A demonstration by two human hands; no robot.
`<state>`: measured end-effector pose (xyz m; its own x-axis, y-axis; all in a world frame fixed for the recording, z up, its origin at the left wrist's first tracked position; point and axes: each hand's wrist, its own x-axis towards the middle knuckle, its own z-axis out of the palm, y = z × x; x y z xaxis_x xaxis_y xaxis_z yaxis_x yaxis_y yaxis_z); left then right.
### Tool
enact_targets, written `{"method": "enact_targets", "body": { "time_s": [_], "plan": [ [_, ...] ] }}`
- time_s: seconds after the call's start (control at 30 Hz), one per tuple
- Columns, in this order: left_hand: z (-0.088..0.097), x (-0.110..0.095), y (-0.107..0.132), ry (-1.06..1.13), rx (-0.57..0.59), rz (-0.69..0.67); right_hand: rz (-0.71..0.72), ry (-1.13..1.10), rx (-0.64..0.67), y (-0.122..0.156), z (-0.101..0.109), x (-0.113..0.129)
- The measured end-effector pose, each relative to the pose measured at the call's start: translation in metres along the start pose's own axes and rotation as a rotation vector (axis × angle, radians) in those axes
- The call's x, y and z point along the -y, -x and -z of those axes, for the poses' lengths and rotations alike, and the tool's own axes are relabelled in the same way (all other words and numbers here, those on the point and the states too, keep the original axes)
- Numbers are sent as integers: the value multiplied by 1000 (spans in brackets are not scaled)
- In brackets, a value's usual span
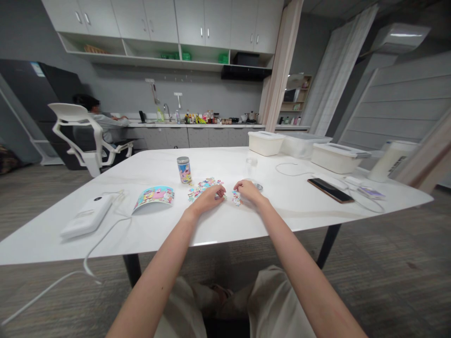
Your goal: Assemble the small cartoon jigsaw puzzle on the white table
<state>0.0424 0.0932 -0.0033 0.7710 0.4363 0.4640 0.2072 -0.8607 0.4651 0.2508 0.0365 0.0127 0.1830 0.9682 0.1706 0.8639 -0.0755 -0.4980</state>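
Small colourful jigsaw puzzle pieces [202, 187] lie in a loose pile on the white table. My left hand [210, 197] rests at the pile's near right side, fingers curled; anything between its fingertips is too small to make out. A small cluster of puzzle pieces [236, 199] lies between my hands. Close above it is my right hand [247, 189], thumb and fingers pinched together at the cluster's top edge. Behind the pile stands a cartoon-printed tin [184, 171] with a metal lid. To the left, a curved picture card [155, 197] shows cartoon figures.
A white power bank [88, 216] with a cable lies at left. A round metal lid [259, 186] sits beyond my right hand. At right are a phone [330, 190], cables, lidded bins [266, 143] and a tumbler [392, 159]. A person [109, 124] sits at the far left.
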Motion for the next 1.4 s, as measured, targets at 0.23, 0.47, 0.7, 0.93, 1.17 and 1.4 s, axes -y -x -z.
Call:
{"method": "enact_targets", "body": {
  "time_s": [0.23, 0.47, 0.7, 0.93, 1.17, 1.4],
  "plan": [
    [12, -8, 0, -316, -83, 137, 36, 12, 13, -3, -4, -4],
    [42, -11, 18, -739, -182, 681, 79, 11, 26, -2, -6, -5],
    [45, -9, 21, -755, -12, 764, 256, 50, 32, 0, -10, 4],
    [38, -13, 14, -747, -3, 677, 547, -84, 118, 9, -17, 25],
    [40, -11, 14, -711, -30, 685, 516, -97, 149, 10, -19, 23],
    [41, -7, 19, -653, -88, 752, 438, -127, 120, 7, -17, 16]
  ]
}}
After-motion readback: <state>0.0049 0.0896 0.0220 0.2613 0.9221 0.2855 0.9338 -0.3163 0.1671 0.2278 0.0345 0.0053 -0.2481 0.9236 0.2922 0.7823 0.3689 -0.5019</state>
